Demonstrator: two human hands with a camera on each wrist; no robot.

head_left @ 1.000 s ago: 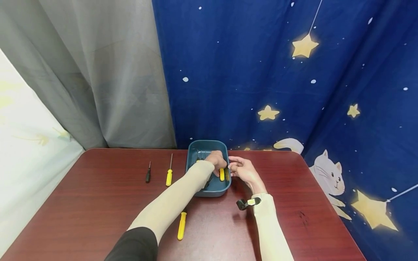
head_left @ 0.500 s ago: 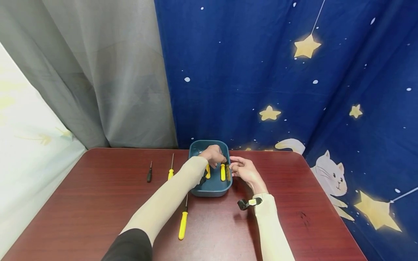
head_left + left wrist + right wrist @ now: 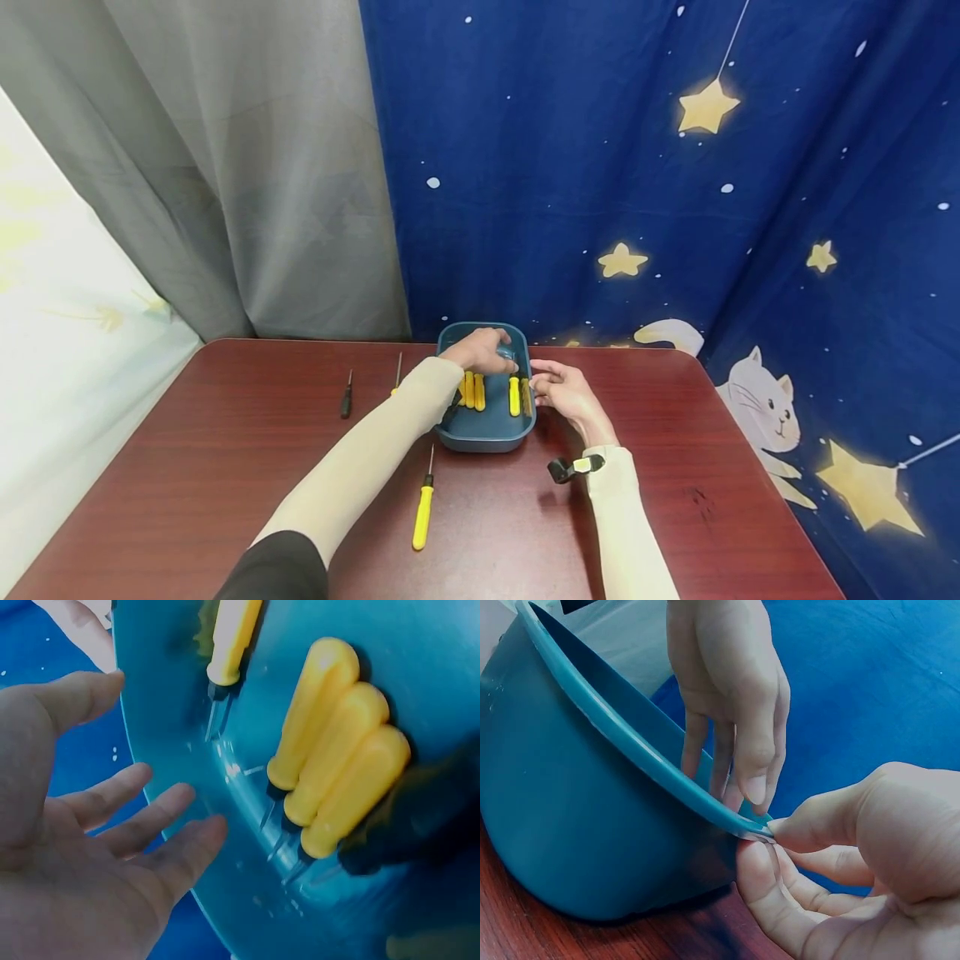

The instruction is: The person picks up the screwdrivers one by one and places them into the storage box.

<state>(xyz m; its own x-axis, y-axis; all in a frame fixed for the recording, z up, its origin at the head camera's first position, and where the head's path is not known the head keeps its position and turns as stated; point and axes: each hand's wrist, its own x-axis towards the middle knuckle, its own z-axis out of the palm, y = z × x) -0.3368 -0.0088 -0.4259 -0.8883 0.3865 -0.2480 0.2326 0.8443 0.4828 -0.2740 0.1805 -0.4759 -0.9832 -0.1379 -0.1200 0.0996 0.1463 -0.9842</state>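
Note:
The blue-green plastic bin [image 3: 487, 443] stands at the table's far side. Inside it, three yellow-handled screwdrivers [image 3: 337, 754] lie side by side, and another yellow-handled screwdriver [image 3: 514, 397] lies along the right wall. My left hand [image 3: 483, 350] reaches over the bin with its fingers spread; in the left wrist view nothing is between them. At the right side, my right hand [image 3: 570, 396] pinches the bin's rim [image 3: 667, 776] between thumb and fingers, as the right wrist view shows.
Left of the bin on the red-brown table [image 3: 225, 467] lie a small black-handled screwdriver [image 3: 347, 402] and a screwdriver [image 3: 399, 371] partly hidden by my left sleeve. A long yellow-handled screwdriver [image 3: 423, 517] lies in front of the bin. Curtains [image 3: 525, 167] hang behind the table.
My left hand has drawn back left and up from the screwdriver by the right wall, leaving it in the bin. More yellow handles show there. My right hand keeps its place.

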